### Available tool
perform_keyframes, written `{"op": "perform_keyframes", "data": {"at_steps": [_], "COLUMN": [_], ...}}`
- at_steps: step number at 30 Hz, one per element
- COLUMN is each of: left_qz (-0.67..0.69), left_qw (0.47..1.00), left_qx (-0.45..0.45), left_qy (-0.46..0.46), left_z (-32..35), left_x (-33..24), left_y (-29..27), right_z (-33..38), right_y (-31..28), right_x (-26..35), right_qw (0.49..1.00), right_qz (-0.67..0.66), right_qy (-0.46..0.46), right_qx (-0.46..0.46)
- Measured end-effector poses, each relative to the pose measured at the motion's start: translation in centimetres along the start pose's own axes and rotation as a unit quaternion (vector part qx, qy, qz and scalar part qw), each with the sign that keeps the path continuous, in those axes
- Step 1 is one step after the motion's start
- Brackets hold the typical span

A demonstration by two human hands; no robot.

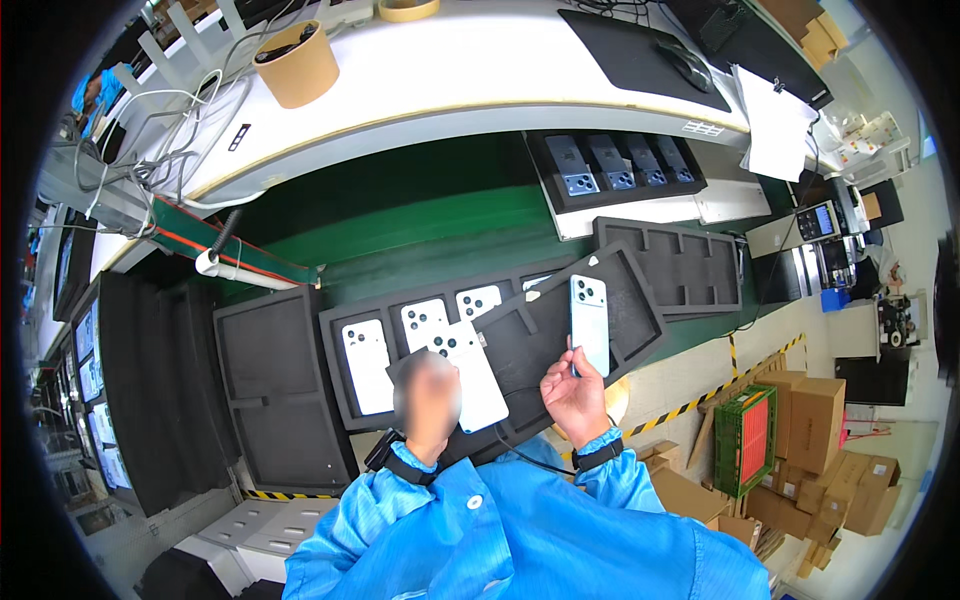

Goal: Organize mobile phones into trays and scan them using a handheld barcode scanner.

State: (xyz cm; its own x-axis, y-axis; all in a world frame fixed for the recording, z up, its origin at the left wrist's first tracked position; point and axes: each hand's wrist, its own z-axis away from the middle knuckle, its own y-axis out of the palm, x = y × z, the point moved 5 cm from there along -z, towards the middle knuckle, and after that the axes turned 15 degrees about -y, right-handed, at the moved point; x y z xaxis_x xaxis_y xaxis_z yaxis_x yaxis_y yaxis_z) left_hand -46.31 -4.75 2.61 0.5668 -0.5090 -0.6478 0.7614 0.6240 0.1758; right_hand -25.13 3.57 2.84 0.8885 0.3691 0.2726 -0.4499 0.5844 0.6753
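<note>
My left hand (428, 400) grips a white phone (472, 375) with its back camera cluster up, held over a black foam tray (345, 400). My right hand (575, 395) holds a pale teal phone (589, 320) upright by its lower end, above a tilted black foam tray (635, 300). In the tray under my left hand, three white phones (366, 365) lie in slots. Both arms wear blue sleeves and dark wrist straps.
An empty black foam tray (275, 385) lies at the left, another (690, 265) at the right. A tray with several blue-grey phones (620, 165) sits farther back. A green conveyor belt (400, 225) runs beneath. Cardboard boxes (820, 440) and a green crate (745, 440) stand at the right.
</note>
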Motion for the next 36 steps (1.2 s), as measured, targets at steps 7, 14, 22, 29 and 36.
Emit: {"op": "perform_keyframes", "data": {"at_steps": [7, 14, 22, 29, 36], "left_qz": [0.031, -0.007, 0.046, 0.019, -0.073], "left_qw": [0.998, 0.982, 0.998, 0.998, 0.994], "left_qx": [-0.036, -0.131, -0.028, -0.056, -0.074], "left_qy": [0.040, 0.138, 0.036, -0.008, 0.030], "left_z": [-0.4, -3.2, 0.2, 0.5, 0.7], "left_x": [-0.7, -5.7, -7.0, -1.7, -1.9], "left_y": [-2.5, -11.8, -9.3, -4.3, -4.7], "right_z": [3.2, 9.2, 8.1, 1.5, 2.6], "right_y": [5.1, 9.9, -0.4, -3.5, -2.2], "right_x": [-3.7, 4.5, 5.6, 0.3, 1.0], "right_qw": [0.995, 0.964, 0.964, 0.985, 0.957], "right_qz": [0.034, 0.146, 0.221, 0.170, 0.253], "right_qy": [0.064, -0.035, -0.120, -0.028, 0.140], "right_qx": [0.075, 0.221, 0.083, -0.006, -0.017]}}
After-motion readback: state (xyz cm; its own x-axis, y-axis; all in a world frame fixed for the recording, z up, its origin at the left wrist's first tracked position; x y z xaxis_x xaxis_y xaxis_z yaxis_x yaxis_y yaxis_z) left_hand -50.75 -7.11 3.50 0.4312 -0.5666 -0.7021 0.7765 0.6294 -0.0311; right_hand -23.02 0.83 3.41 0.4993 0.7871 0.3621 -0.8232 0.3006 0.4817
